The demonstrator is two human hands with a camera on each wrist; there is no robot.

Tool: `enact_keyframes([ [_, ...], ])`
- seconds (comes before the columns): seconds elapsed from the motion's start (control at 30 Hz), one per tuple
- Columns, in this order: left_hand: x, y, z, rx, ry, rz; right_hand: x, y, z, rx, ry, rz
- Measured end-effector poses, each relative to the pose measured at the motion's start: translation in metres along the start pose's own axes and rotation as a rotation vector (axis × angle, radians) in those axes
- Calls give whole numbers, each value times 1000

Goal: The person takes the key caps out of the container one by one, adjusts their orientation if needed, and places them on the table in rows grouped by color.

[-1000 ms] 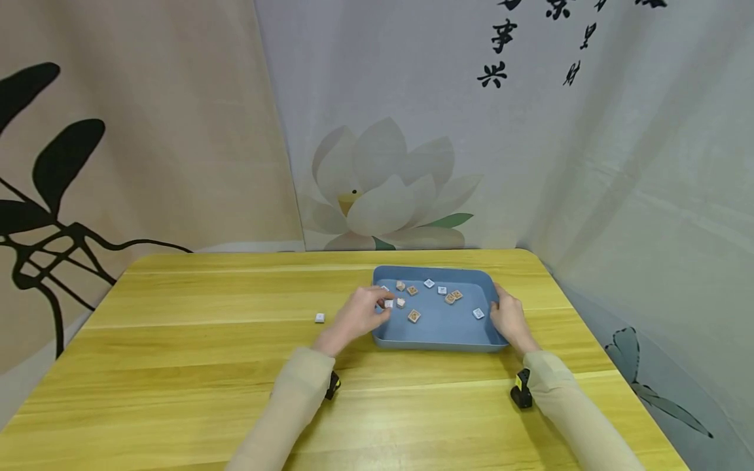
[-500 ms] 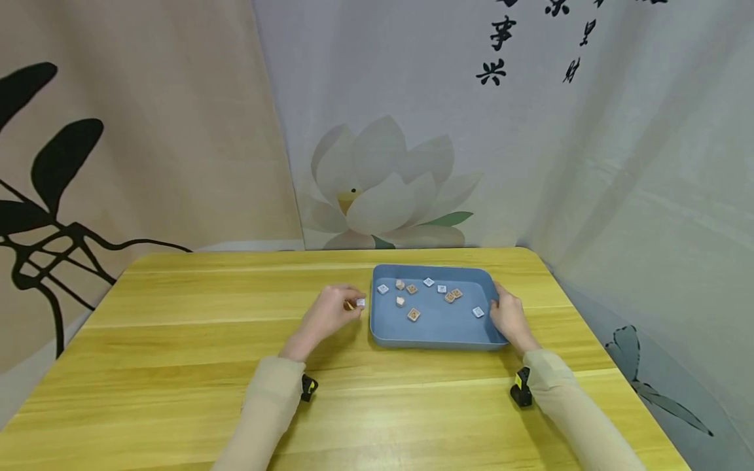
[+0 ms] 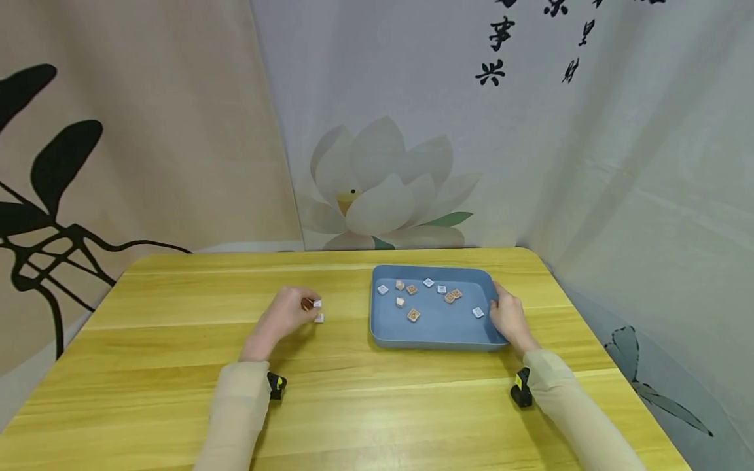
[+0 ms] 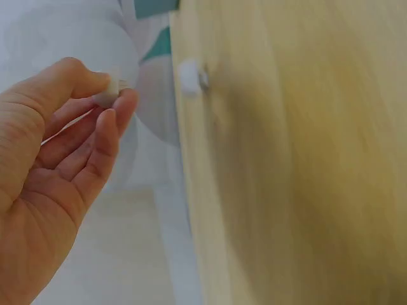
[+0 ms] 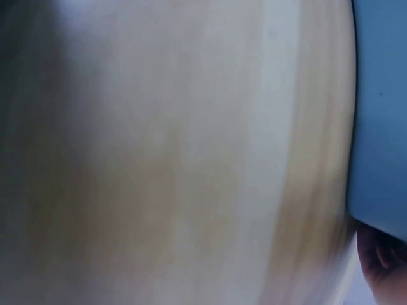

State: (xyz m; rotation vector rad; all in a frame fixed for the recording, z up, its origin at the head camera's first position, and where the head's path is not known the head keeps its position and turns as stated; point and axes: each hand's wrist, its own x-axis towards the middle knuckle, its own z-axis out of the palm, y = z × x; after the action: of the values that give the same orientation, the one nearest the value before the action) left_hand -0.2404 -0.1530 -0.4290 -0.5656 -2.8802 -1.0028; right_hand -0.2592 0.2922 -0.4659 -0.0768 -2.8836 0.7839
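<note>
1. The left hand (image 3: pixel 283 315) pinches a small white block (image 3: pixel 317 303) between thumb and fingertips, well outside the tray's left edge.
2. A second white block (image 3: pixel 320 318) lies on the desk (image 3: pixel 177 366), near that hand.
3. The right hand (image 3: pixel 511 319) grips the blue tray (image 3: pixel 438 342) by its right edge, towards the desk's far right corner.
4. Inside, wooden blocks (image 3: pixel 414 315) lie scattered among white ones.

The person's bare left hand (image 3: pixel 287 310) hovers well to the left of the shallow blue rectangular tray (image 3: pixel 438 332), thumb and fingertips pinched. I see the bare right hand (image 3: pixel 510 317) gripping the tray's right end. Both forearms reach forward in beige cloth sleeves (image 3: pixel 232 412).
</note>
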Motion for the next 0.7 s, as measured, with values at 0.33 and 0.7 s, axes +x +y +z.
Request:
enact_keyframes([
  [0.33, -11, -24, -3, -32, -95, -156, 0, -1, -1, 4, -32, 28],
  [0.7, -13, -31, -5, 75, -100, -111, 1, -1, 0, -1, -23, 30],
])
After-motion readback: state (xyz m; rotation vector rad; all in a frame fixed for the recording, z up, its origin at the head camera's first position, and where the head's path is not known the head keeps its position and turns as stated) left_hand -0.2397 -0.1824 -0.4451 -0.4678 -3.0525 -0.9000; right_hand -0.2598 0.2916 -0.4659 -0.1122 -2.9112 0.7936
